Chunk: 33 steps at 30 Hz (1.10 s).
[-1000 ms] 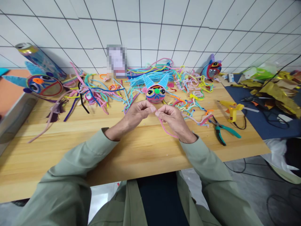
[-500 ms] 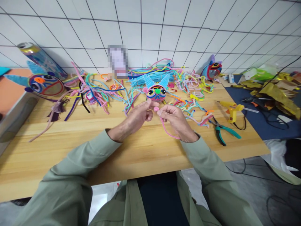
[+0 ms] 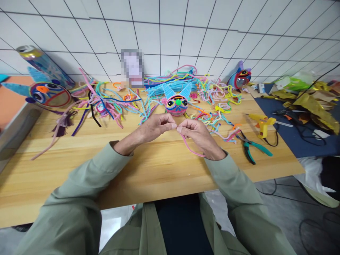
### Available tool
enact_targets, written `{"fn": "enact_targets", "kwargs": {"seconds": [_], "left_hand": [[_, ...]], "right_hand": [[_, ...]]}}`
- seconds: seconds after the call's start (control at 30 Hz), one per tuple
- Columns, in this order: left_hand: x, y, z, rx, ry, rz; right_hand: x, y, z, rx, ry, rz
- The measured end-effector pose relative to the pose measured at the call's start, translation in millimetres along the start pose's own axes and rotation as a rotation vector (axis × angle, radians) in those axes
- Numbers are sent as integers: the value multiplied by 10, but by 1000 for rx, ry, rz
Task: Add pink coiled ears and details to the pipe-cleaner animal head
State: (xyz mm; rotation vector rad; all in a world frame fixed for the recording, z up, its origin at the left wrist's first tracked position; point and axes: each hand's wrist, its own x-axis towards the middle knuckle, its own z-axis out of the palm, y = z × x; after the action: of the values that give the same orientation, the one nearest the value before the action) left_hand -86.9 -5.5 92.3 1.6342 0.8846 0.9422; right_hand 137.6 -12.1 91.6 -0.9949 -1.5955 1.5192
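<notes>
Pink strip trailed from right hand over the tabletop — looked light, bendy, best pinched near its end. Right fingers closed on it; left hand pinched closed, hold hidden.

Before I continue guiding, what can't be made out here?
Head view: pink pipe cleaner's inner end, hidden by fingertips of left hand and right hand.
Head view: pixelated object by the wall, identity masked.
Head view: box's far left, cut off by the left edge.
Head view: drink can's lettering, too blurred.
</notes>
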Motion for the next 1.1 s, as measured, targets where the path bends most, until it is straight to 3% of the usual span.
{"fn": "enact_targets", "kwargs": {"seconds": [0.13, 0.37, 0.47, 0.57, 0.7, 0.87, 0.97, 1.1], "left_hand": [[-30, -49, 75, -105, 106, 6], [-116, -158, 450, -538, 328, -93], [-150, -152, 563, -700, 348, -120], [-135, -147, 556, -762, 311, -146], [-39, -124, 318, -562, 214, -99], [35, -59, -25, -143, -19, 33], [31, -45, -95, -39, -80, 75], [13, -55, -51, -40, -32, 40]], "right_hand": [[14, 30, 3, 24, 11, -19], [28, 157, 155, 89, 72, -81], [24, 169, 203, 129, 74, -99], [14, 135, 186, 144, 61, -79], [11, 77, 92, 85, 38, -54], [27, 71, 24, 49, -20, -28], [29, 74, 17, 30, -35, -17], [24, 65, 10, 15, -29, -23]]}}
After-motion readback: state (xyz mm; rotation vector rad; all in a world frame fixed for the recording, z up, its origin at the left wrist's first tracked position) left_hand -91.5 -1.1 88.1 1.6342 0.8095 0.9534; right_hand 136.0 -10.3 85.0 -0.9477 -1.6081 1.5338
